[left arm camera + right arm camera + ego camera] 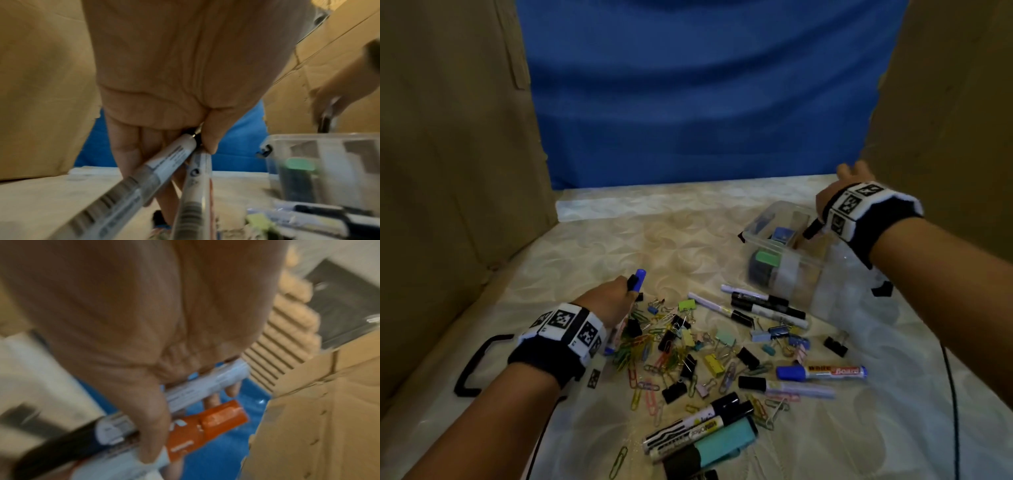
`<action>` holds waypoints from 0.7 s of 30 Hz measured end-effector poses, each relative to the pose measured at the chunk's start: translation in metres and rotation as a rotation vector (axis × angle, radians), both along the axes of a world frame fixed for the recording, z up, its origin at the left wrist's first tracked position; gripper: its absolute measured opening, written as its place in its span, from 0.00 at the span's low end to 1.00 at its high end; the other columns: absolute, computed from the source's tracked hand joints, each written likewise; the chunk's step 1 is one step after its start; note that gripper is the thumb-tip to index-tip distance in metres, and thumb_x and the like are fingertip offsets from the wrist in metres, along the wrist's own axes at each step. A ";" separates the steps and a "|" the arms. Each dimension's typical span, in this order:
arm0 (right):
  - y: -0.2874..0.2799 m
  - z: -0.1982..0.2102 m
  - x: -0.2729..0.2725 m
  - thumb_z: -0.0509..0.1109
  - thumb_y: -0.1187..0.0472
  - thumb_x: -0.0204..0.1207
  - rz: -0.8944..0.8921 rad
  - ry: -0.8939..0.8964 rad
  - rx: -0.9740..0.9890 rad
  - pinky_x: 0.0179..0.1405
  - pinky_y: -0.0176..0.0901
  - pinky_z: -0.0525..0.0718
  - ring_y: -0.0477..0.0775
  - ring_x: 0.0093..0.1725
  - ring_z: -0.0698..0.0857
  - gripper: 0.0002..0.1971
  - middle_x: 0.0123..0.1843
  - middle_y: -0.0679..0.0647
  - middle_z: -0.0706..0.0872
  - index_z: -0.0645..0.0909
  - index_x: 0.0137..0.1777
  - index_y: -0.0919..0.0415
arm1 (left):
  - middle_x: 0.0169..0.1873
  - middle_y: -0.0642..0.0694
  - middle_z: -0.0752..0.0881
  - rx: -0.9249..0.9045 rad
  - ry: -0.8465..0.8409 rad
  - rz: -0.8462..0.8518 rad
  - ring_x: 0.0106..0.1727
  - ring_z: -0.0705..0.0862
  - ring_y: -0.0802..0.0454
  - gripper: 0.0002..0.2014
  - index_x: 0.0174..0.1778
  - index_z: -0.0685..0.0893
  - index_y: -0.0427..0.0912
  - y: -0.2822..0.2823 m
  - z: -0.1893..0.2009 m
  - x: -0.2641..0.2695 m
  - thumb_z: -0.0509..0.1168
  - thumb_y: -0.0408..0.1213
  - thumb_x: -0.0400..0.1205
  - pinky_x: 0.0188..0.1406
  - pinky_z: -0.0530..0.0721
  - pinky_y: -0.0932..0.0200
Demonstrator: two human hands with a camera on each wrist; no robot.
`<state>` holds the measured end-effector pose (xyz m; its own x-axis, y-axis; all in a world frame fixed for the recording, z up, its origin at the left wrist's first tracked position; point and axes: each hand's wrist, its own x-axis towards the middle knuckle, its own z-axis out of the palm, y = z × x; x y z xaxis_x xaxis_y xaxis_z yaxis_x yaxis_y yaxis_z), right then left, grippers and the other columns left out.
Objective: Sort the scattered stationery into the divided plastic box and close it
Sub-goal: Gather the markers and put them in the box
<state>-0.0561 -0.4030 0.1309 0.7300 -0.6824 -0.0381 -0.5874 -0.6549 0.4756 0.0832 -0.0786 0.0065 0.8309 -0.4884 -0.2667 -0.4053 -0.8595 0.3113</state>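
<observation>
My left hand [616,298] grips two white markers [164,168] side by side; a blue cap [640,277] sticks out past the fingers. It hovers at the left edge of the scattered pile of clips [681,346]. My right hand [839,198] is raised over the far right of the clear divided box [784,240], holding several markers [205,386], one with an orange body [205,426] and one with a black cap [812,229]. The box stands open with a green item [767,259] and a blue one inside. More markers [763,303] lie just in front of the box.
Loose markers [822,371] and a teal highlighter [719,442] lie near me. Cardboard walls [448,171] close in both sides, a blue cloth [702,96] hangs behind. A black cable [952,394] runs along the right, a black strap [472,363] lies at left.
</observation>
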 end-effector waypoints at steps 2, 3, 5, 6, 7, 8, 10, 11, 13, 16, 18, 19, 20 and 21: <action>-0.021 -0.019 0.021 0.64 0.44 0.77 0.033 -0.011 0.055 0.53 0.71 0.76 0.69 0.83 0.47 0.23 0.85 0.58 0.47 0.71 0.69 0.53 | 0.49 0.38 0.83 -0.036 0.022 -0.034 0.42 0.78 0.44 0.14 0.53 0.73 0.37 -0.006 0.005 -0.007 0.49 0.44 0.88 0.46 0.75 0.51; -0.020 -0.020 0.026 0.64 0.44 0.75 0.034 0.066 0.069 0.61 0.67 0.73 0.69 0.84 0.49 0.27 0.86 0.61 0.48 0.70 0.72 0.51 | 0.45 0.41 0.83 -0.057 0.033 -0.052 0.40 0.78 0.46 0.13 0.53 0.72 0.38 -0.009 0.008 -0.012 0.49 0.44 0.89 0.45 0.75 0.52; -0.024 -0.027 0.039 0.67 0.45 0.74 0.067 0.112 0.111 0.75 0.64 0.67 0.71 0.81 0.62 0.31 0.81 0.65 0.64 0.73 0.75 0.58 | 0.42 0.45 0.82 -0.088 0.054 -0.086 0.40 0.80 0.48 0.12 0.55 0.71 0.39 -0.013 0.017 -0.022 0.49 0.44 0.89 0.45 0.76 0.52; -0.021 -0.028 0.042 0.68 0.47 0.76 0.062 0.129 0.150 0.75 0.62 0.68 0.70 0.77 0.69 0.28 0.76 0.64 0.72 0.75 0.74 0.59 | 0.45 0.44 0.83 -0.104 0.069 -0.103 0.43 0.82 0.46 0.12 0.57 0.70 0.40 -0.014 0.022 -0.026 0.48 0.44 0.89 0.47 0.78 0.50; -0.017 -0.029 0.044 0.68 0.48 0.78 0.056 0.194 0.153 0.72 0.62 0.72 0.69 0.73 0.74 0.25 0.71 0.61 0.78 0.77 0.73 0.56 | 0.49 0.43 0.84 -0.125 0.089 -0.118 0.46 0.84 0.45 0.12 0.60 0.69 0.40 -0.014 0.026 -0.030 0.48 0.44 0.89 0.50 0.81 0.49; -0.026 -0.037 0.054 0.68 0.47 0.77 0.049 0.196 0.158 0.67 0.61 0.75 0.67 0.68 0.78 0.22 0.68 0.57 0.80 0.79 0.70 0.49 | 0.51 0.42 0.85 -0.144 0.113 -0.129 0.48 0.86 0.44 0.12 0.61 0.68 0.41 -0.014 0.029 -0.034 0.48 0.44 0.89 0.52 0.83 0.46; -0.085 -0.064 0.087 0.73 0.39 0.66 0.007 0.246 0.168 0.62 0.62 0.75 0.66 0.66 0.77 0.21 0.66 0.52 0.77 0.80 0.61 0.32 | 0.53 0.38 0.85 -0.148 0.150 -0.148 0.51 0.88 0.39 0.12 0.63 0.66 0.41 -0.013 0.032 -0.039 0.48 0.44 0.89 0.51 0.84 0.42; -0.121 -0.076 0.104 0.76 0.34 0.56 0.016 0.244 0.190 0.60 0.68 0.74 0.68 0.65 0.76 0.26 0.67 0.51 0.76 0.80 0.58 0.27 | 0.52 0.36 0.85 -0.135 0.162 -0.163 0.52 0.88 0.36 0.12 0.63 0.64 0.41 -0.013 0.032 -0.042 0.48 0.43 0.89 0.46 0.85 0.41; -0.145 -0.071 0.109 0.79 0.38 0.55 0.079 0.170 0.238 0.63 0.80 0.69 0.69 0.62 0.78 0.16 0.63 0.51 0.80 0.83 0.45 0.30 | 0.47 0.34 0.83 -0.107 0.166 -0.184 0.53 0.87 0.32 0.11 0.65 0.62 0.42 -0.013 0.032 -0.050 0.49 0.40 0.88 0.32 0.79 0.48; -0.062 -0.019 0.048 0.70 0.54 0.74 0.136 -0.100 0.264 0.79 0.70 0.58 0.62 0.71 0.77 0.10 0.68 0.51 0.82 0.82 0.51 0.37 | 0.44 0.36 0.80 -0.111 0.190 -0.194 0.44 0.84 0.35 0.14 0.69 0.60 0.45 -0.013 0.030 -0.059 0.50 0.39 0.88 0.31 0.73 0.54; -0.033 -0.004 0.021 0.66 0.56 0.80 0.153 -0.179 0.333 0.76 0.58 0.68 0.61 0.73 0.75 0.16 0.75 0.55 0.77 0.80 0.68 0.50 | 0.44 0.41 0.78 -0.131 0.200 -0.207 0.44 0.83 0.37 0.15 0.70 0.60 0.48 -0.014 0.030 -0.065 0.50 0.40 0.88 0.33 0.74 0.52; -0.022 0.000 0.009 0.63 0.56 0.83 0.159 -0.225 0.383 0.74 0.54 0.71 0.62 0.73 0.75 0.18 0.76 0.57 0.76 0.78 0.71 0.55 | 0.45 0.42 0.77 -0.152 0.198 -0.217 0.48 0.85 0.35 0.15 0.71 0.60 0.50 -0.014 0.030 -0.068 0.50 0.41 0.88 0.34 0.75 0.51; -0.016 0.000 -0.004 0.61 0.55 0.84 0.171 -0.262 0.427 0.72 0.52 0.71 0.62 0.73 0.75 0.19 0.76 0.59 0.76 0.77 0.73 0.57 | 0.47 0.43 0.78 -0.175 0.193 -0.224 0.52 0.85 0.35 0.15 0.71 0.60 0.50 -0.014 0.031 -0.071 0.50 0.42 0.89 0.36 0.76 0.50; -0.013 -0.004 -0.016 0.60 0.54 0.85 0.171 -0.311 0.451 0.71 0.52 0.72 0.62 0.72 0.75 0.19 0.76 0.59 0.76 0.77 0.73 0.57 | 0.49 0.44 0.79 -0.201 0.186 -0.231 0.53 0.86 0.39 0.15 0.71 0.62 0.49 -0.016 0.033 -0.074 0.50 0.43 0.89 0.39 0.78 0.50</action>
<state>-0.0720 -0.4163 0.1274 0.8519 -0.5199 -0.0633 -0.5230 -0.8508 -0.0510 0.0088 -0.0945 0.0392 0.6390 -0.7154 -0.2825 -0.5023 -0.6663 0.5511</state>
